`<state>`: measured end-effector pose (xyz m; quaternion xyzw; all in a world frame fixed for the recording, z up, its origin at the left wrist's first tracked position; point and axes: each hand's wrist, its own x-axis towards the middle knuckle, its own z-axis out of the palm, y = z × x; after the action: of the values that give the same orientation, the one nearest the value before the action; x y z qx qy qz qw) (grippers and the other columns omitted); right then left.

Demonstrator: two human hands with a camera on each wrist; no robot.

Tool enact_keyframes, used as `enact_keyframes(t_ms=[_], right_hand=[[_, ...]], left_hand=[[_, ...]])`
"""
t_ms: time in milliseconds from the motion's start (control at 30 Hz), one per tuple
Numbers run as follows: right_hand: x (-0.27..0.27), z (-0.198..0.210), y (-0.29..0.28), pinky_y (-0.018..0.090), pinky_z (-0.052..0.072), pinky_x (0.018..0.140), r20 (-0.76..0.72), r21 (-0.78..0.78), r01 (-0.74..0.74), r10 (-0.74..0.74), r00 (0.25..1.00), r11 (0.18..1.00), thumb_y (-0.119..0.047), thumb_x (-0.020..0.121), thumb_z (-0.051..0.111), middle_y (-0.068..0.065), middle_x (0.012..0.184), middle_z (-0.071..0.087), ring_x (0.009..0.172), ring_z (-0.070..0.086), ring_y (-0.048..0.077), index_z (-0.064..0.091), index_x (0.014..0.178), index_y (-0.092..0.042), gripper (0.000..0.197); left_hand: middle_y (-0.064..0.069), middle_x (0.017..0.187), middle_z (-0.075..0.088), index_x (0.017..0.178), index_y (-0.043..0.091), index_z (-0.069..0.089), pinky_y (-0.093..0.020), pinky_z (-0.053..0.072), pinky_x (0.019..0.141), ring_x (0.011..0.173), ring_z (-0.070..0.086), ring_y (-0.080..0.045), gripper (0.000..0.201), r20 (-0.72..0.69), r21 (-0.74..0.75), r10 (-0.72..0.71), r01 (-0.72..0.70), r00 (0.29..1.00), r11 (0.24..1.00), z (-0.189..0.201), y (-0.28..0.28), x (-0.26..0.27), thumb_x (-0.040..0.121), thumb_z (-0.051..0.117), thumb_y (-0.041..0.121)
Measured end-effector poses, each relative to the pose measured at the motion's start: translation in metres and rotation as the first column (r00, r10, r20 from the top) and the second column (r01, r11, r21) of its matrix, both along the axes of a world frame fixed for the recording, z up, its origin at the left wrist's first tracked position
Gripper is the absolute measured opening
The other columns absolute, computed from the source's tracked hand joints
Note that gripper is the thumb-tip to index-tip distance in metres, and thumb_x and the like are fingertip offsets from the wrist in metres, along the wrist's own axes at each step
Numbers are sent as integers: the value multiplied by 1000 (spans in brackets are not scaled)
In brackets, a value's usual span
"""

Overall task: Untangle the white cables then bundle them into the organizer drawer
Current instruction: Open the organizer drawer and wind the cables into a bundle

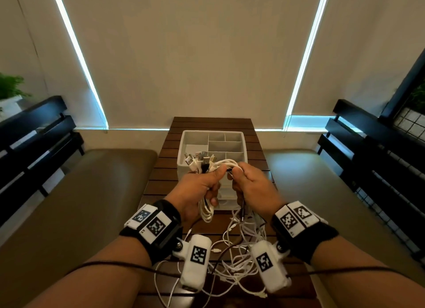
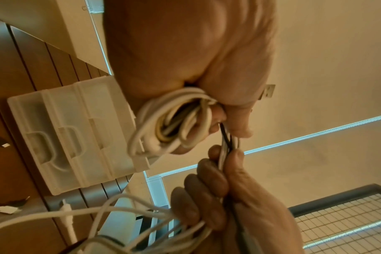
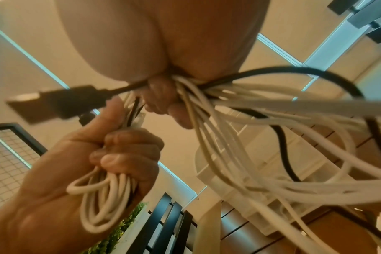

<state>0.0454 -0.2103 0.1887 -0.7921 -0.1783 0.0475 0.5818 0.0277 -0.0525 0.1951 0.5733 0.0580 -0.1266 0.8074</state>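
White cables (image 1: 207, 210) hang looped from the left hand (image 1: 197, 190), its fingers (image 3: 120, 154) clamped round the coil. The right hand (image 1: 250, 184) is closed on the loose strands trailing to the bench (image 1: 161, 169). Both hover over the organizer (image 1: 190, 137). A black cable (image 3: 272, 72) among them could snag. No brand or lettering is legible, only coded squares on the wristbands.

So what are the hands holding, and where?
Both hold the white cables. The left hand grips the coiled loops in its fist; the right hand grips the straight strands beside it, with the loose ends hanging to the table.
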Motion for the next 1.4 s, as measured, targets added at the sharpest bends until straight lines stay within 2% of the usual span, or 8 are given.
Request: enact_keyframes(t_ms=[300, 433, 567, 833, 1033, 1167, 1267, 1400], right_hand=[[-3, 6, 11, 25, 46, 58, 110, -66, 15, -8, 994, 998, -32, 103, 34, -2, 75, 57, 58, 51, 0, 54, 112, -15, 28], [0, 6, 8, 35, 56, 72, 59, -84, 15, -10, 998, 996, -32, 103, 35, 3, 87, 62, 71, 61, 11, 54, 111, -14, 27], [-3, 3, 7, 34, 48, 94, 35, -97, 34, -31, 999, 995, -33, 103, 34, -1, 112, 65, 103, 60, 9, 57, 120, -24, 30], [-5, 8, 13, 48, 48, 97, -33, 60, 112, -110, 993, 992, -33, 102, 38, 1, 110, 66, 105, 63, 16, 59, 116, -23, 27], [-1, 7, 14, 39, 49, 101, -171, 154, 123, -96, 980, 980, -28, 103, 39, 1, 120, 64, 111, 61, 12, 54, 131, -23, 32], [-3, 10, 11, 9, 47, 82, -252, 195, 67, -16, 968, 979, -37, 103, 34, -8, 129, 56, 108, 53, -2, 47, 137, -34, 36], [-5, 18, 10, 40, 37, 111, -331, 230, -6, 84, 940, 973, -70, 87, 35, -4, 134, 56, 126, 49, 12, 62, 104, -58, 34], [-2, 15, 4, 51, 32, 112, -372, 205, -72, 145, 917, 976, -83, 76, 34, -7, 121, 64, 120, 55, 13, 66, 96, -55, 47]], left_hand=[[-5, 64, 56, 100, 9, 68, -25, 44, 46, 51, 49, -12, 52, 20, 24, 18, -18, 1000, 1000, -4, -14, 1, 74, 68, 54], [-15, 86, 72, 107, 11, 69, -35, 55, 67, 73, 67, -28, 58, 105, 130, 22, -36, 994, 991, -6, -12, 4, 71, 68, 56], [1, 101, 75, 110, 21, 71, -29, 55, 73, 96, 70, -15, 41, 207, 270, 56, -113, 977, 956, -8, -12, 8, 81, 64, 49], [1, 104, 75, 110, 22, 70, -33, 52, 87, 101, 69, -14, 46, 189, 177, 50, -84, 981, 981, -4, -17, 7, 73, 66, 49], [0, 114, 72, 118, 24, 67, -38, 49, 100, 113, 64, -16, 51, 233, 173, 2, -44, 973, 984, -6, -21, 0, 73, 66, 48], [0, 117, 71, 119, 26, 66, -41, 49, 99, 115, 63, -18, 53, 214, 119, -17, -9, 977, 993, -4, -22, 2, 73, 70, 52], [-1, 123, 69, 125, 24, 64, -47, 43, 106, 121, 60, -21, 46, 199, 103, -70, 51, 978, 993, -9, -22, 4, 82, 71, 40], [-7, 105, 74, 107, 17, 70, -48, 49, 96, 106, 67, -27, 29, 159, 104, -138, 123, 978, 987, -6, -19, 2, 78, 72, 18]])
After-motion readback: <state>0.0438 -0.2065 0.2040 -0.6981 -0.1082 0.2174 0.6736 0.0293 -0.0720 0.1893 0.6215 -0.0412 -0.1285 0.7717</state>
